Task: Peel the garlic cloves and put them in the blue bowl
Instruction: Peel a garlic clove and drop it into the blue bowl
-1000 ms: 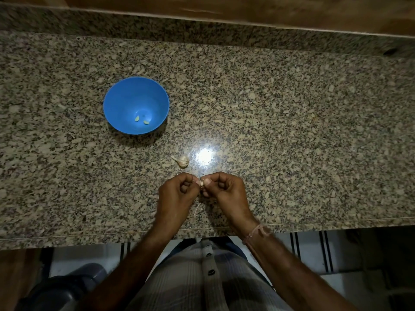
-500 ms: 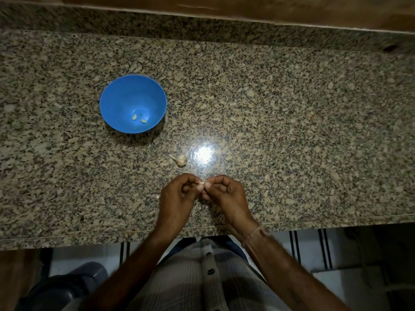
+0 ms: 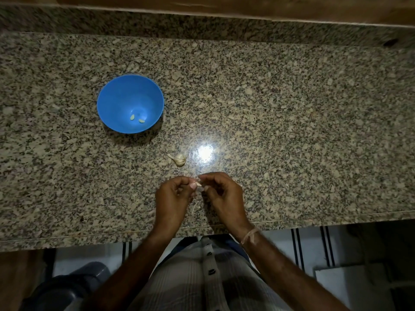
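Right now I see the left hand (image 3: 173,198) pinching a garlic clove (image 3: 198,184) between thumb and forefinger, just above the granite counter (image 3: 292,131) near its front edge. The clove's long axis runs roughly left to right, pale tip toward the right hand (image 3: 224,196). That hand's curled fingertips meet the clove; whether they grip it I cannot tell. A partial garlic bulb (image 3: 179,159) lies just beyond, stem pointing left. The blue bowl (image 3: 116,97) holds two peeled cloves (image 3: 132,117).
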